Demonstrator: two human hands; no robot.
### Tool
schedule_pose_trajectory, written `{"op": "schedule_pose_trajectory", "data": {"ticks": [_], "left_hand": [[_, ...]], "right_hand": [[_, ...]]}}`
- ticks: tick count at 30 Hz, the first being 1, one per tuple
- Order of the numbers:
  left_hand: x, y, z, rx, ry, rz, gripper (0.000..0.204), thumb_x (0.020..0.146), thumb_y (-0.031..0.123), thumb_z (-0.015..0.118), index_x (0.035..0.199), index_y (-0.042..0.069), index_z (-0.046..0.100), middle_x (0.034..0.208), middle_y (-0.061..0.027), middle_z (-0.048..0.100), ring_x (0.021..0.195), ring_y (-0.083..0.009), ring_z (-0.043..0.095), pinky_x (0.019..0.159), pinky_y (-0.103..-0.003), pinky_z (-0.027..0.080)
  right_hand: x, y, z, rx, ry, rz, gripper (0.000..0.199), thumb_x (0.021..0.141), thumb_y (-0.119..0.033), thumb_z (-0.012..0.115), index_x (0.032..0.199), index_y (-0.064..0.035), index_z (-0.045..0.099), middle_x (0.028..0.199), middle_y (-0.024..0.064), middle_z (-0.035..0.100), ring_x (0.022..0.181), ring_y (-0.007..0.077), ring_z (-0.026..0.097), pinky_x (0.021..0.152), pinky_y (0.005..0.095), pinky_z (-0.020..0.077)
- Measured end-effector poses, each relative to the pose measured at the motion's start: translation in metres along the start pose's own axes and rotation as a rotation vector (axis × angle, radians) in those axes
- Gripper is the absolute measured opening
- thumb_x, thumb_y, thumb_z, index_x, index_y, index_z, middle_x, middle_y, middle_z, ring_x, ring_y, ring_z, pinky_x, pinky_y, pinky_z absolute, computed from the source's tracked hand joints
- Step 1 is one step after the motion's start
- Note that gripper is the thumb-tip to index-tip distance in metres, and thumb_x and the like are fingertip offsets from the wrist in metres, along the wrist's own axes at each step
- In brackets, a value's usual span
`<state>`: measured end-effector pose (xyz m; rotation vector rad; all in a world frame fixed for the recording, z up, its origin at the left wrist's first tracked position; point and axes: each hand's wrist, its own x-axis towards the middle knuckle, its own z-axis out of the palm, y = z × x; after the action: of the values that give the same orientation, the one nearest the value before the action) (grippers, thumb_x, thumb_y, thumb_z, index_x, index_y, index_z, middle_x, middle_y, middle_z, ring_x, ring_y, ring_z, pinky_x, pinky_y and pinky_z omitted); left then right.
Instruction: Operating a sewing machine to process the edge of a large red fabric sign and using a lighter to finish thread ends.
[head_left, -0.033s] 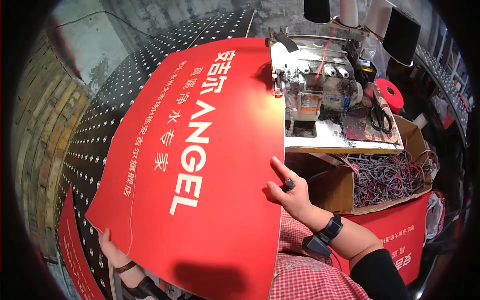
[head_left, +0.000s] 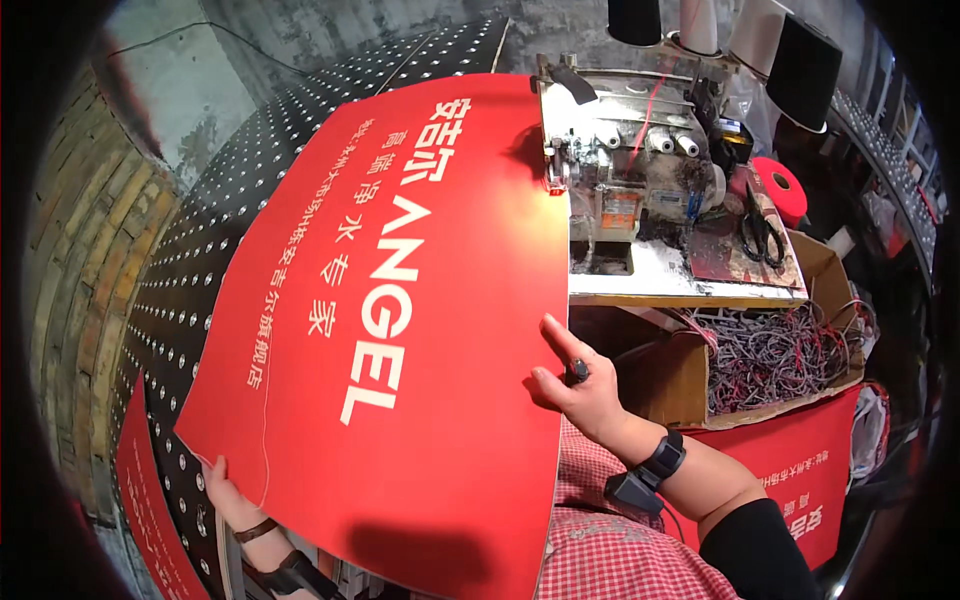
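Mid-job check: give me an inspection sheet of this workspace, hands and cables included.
Surface: black silver-dotted surface partly under the red printed sheet; white machine table at right.
Job's things: sheet's upper right edge lies at the sewing machine.
Clutter: scissors and red roll beside the machine; cardboard box of tangled trimmings below.
Hands: left hand at the sheet's lower left corner, grip unclear; right hand at its right edge, thumb and forefinger spread.
Cables: thin dark cable by the right wrist device.
Surroundings: brick wall at left; thread cones above the machine.
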<state>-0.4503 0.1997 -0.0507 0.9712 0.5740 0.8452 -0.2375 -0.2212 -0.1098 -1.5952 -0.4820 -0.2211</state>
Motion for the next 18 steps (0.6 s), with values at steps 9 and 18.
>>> {"op": "schedule_pose_trajectory", "data": {"ticks": [9, 18], "left_hand": [[0.033, -0.041, 0.049, 0.010, 0.009, 0.039, 0.038, 0.088, -0.001, 0.040, 0.125, 0.002, 0.038, 0.122, -0.0168, 0.048, 0.106, -0.0289, 0.054, 0.087, -0.043, 0.049], [0.066, -0.063, 0.111, 0.047, 0.023, 0.204, 0.039, 0.086, -0.008, 0.042, 0.125, 0.000, 0.038, 0.121, -0.0175, 0.048, 0.104, -0.0276, 0.054, 0.088, -0.041, 0.048]], "right_hand": [[-0.023, -0.011, -0.005, 0.138, -0.067, 0.260, 0.052, 0.074, -0.006, 0.068, 0.123, -0.0042, 0.051, 0.063, -0.0043, 0.050, 0.053, -0.0005, 0.040, 0.050, 0.0146, 0.0368], [-0.022, -0.017, -0.015, 0.136, -0.104, 0.156, 0.036, 0.074, -0.003, 0.067, 0.110, -0.0015, 0.060, 0.074, 0.0006, 0.061, 0.055, 0.0004, 0.048, 0.050, 0.0158, 0.0397]]}}
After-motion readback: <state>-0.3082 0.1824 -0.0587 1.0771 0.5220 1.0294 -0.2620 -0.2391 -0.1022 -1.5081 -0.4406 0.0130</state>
